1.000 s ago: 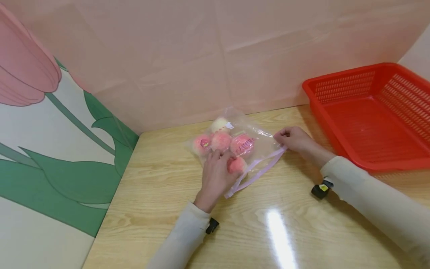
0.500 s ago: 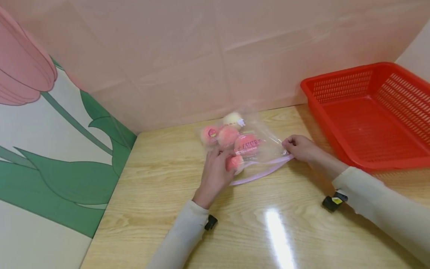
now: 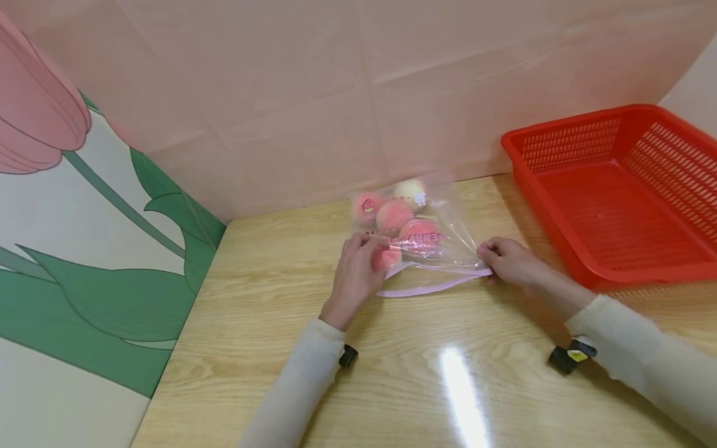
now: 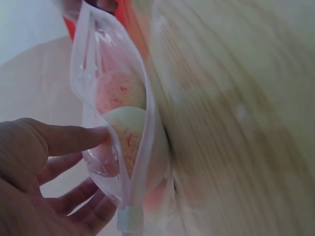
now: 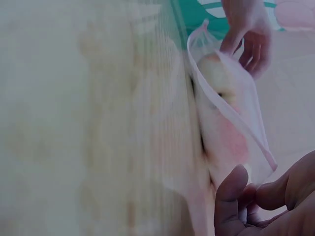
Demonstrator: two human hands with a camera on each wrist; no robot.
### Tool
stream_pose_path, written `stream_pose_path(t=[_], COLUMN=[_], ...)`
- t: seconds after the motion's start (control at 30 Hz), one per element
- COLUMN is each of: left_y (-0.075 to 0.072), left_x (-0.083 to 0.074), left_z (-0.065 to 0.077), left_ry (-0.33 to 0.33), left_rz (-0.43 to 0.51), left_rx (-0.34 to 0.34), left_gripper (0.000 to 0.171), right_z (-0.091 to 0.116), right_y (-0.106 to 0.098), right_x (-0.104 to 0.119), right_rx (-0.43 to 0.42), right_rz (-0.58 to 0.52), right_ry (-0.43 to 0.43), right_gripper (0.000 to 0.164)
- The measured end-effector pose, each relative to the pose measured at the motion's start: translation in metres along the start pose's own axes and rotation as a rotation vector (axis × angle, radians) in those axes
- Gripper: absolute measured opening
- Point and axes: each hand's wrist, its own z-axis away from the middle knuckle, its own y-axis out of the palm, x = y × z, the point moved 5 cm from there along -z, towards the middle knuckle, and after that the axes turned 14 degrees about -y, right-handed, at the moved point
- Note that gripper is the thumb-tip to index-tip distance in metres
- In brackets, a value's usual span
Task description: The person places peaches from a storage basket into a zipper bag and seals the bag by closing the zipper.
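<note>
A clear zip bag [image 3: 448, 214] with a lilac zip edge lies on the wooden table, holding several pink and cream peaches [image 3: 394, 215]. Its mouth gapes toward me; a pale slider [image 4: 130, 219] sits on the zip. My left hand [image 3: 357, 267] is at the bag's left side over the nearest peach. In the left wrist view that hand's straight thumb touches the film by the mouth, its other fingers loosely bent and apart from it. My right hand [image 3: 510, 260] pinches the right end of the zip edge between thumb and fingers.
A red plastic basket [image 3: 560, 227] with slotted walls stands at the right, close beyond my right hand. Behind the table rises a pink-covered wall [image 3: 291, 124]; a tulip-painted panel [image 3: 123, 298] borders the left side.
The bag has slid right and turned so its mouth faces me more squarely. My right hand has moved right and nearer with its corner; the left hand has shifted only slightly.
</note>
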Motion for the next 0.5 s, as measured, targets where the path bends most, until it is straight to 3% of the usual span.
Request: stream_pose_path(t=[0.2, 0.4, 0.5], left_y=[-0.001, -0.003, -0.009], left_x=[0.003, 0.014, 0.023], left_z=[-0.007, -0.008, -0.008], left_ry=[-0.016, -0.09, -0.141], left_rz=[-0.054, 0.015, 0.087], left_rx=[-0.023, 0.088, 0.148], left_gripper=[0.047, 0.054, 0.057], right_z=[0.005, 0.007, 0.008], right_y=[0.002, -0.003, -0.008], right_x=[-0.002, -0.002, 0.006], right_rx=[0.005, 0.01, -0.017], right_rz=[-0.015, -0.003, 0.071], right_ry=[0.001, -0.029, -0.114], right_gripper=[0.034, 0.028, 0.024])
